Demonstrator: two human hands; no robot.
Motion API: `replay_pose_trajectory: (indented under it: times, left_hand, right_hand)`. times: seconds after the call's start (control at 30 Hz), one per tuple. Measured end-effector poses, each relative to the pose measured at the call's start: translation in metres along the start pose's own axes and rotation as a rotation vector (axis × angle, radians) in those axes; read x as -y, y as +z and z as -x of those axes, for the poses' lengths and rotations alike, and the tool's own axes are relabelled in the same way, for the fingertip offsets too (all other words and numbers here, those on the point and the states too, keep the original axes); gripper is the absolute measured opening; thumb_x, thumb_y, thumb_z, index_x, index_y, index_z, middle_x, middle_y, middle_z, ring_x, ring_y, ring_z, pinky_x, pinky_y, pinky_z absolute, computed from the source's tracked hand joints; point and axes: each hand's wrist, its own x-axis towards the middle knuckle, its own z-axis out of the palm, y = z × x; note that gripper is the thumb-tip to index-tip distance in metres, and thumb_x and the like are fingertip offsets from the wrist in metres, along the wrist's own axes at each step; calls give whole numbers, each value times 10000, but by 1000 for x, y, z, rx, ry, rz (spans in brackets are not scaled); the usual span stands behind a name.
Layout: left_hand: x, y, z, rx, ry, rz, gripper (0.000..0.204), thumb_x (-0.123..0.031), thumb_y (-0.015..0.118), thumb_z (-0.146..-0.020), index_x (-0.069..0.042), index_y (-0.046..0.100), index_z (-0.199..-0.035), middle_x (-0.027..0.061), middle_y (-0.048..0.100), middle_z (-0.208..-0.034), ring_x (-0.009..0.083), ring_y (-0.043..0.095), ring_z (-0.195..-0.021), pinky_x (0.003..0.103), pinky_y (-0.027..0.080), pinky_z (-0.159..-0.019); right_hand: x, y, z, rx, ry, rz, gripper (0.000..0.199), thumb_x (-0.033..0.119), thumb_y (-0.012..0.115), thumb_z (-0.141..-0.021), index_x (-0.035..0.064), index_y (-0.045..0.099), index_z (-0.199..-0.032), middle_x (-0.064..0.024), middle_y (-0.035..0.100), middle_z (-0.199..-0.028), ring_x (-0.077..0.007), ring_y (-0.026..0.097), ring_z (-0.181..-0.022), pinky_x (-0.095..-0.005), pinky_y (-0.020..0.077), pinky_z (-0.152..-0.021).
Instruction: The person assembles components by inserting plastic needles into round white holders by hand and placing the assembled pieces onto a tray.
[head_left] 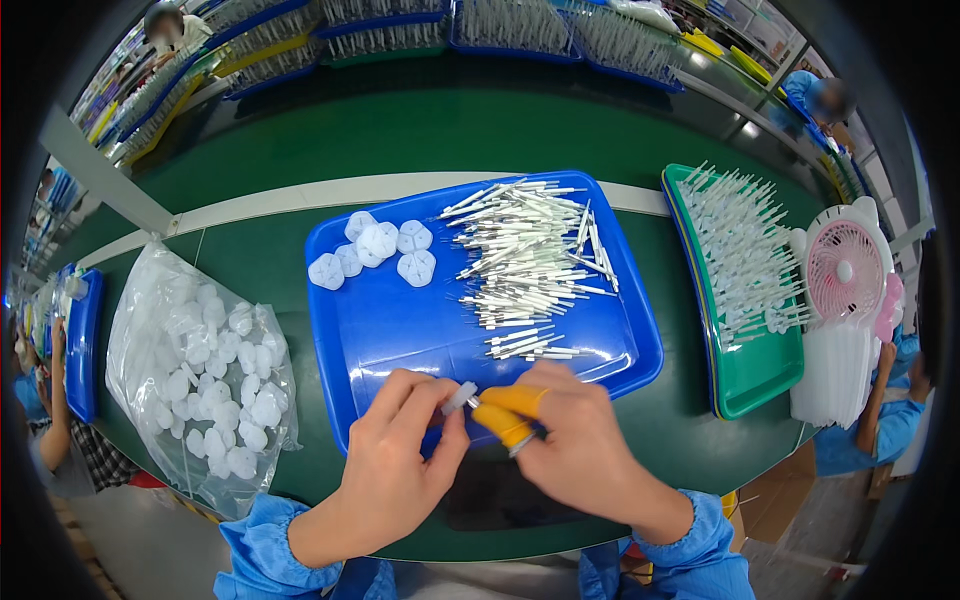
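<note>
Apparently works pliers point(510, 401), clenched in the right hand point(580, 440), at a white piece point(459, 397) pinched by the left hand point(388, 470) over the blue tray's point(400, 325) near side, and next likely needs steady alignment of both.

Bright blue left sleeve point(270, 550), matching right sleeve point(700, 555), loose wrinkled cloth, gathered cuffs point(683, 535) close around both wrists, bare left hand point(400, 450), darker blue clothing point(600, 572) below the counter's point(315, 440) near edge
</note>
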Motion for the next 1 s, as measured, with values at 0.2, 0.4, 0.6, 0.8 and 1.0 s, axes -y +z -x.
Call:
replay_pose_trajectory:
  times: [0.2, 0.4, 0.6, 0.8, 1.0]
  left_hand:
    - [-5, -10, -11, 12, -173, 122, 169, 60, 725, -926, 49, 714, -1094, 119, 633, -1093, 212, 724, -895, 303, 654, -779]
    - [-1, -16, -11, 77, -214, 156, 136, 57, 722, -942, 51, 723, -1078, 105, 633, -1093, 175, 717, -933, 283, 633, -768]
    - [-7, -17, -11, 151, -306, 333, 139, 35, 725, -951, 44, 693, -1087, 94, 639, -1077, 162, 707, -974, 281, 625, -783]
    - [-8, -14, -11, 111, -218, 282, 163, 15, 738, -932, 38, 709, -1091, 119, 662, -1031, 205, 730, -920, 319, 659, -783]
    - [-9, -12, -10, 75, -201, 210, 160, 17, 766, -910, 37, 701, -1055, 122, 679, -995, 212, 736, -881, 321, 660, -761]
  right_hand:
    - [-23, -30, -1, 33, 136, 475, 324, -85, 733, -721, -37, 783, -1038, -117, 604, -997, -318, 551, -974, -413, 447, -846]
    - [-12, -38, -1, 114, 89, 440, 300, -97, 725, -732, -35, 747, -1025, -123, 643, -996, -320, 571, -967, -413, 449, -845]
    - [11, -21, 4, 87, 70, -5, 308, -52, 775, -817, 4, 762, -1120, -102, 688, -915, -285, 632, -829, -372, 507, -741]
    - [3, -18, 8, 132, -66, 10, 338, -65, 764, -801, 6, 777, -1131, -105, 674, -927, -283, 619, -811, -373, 505, -721]
    - [-2, -22, 5, 174, -8, 121, 455, -92, 670, -680, -99, 737, -1130, -159, 614, -954, -328, 601, -901, -427, 507, -810]
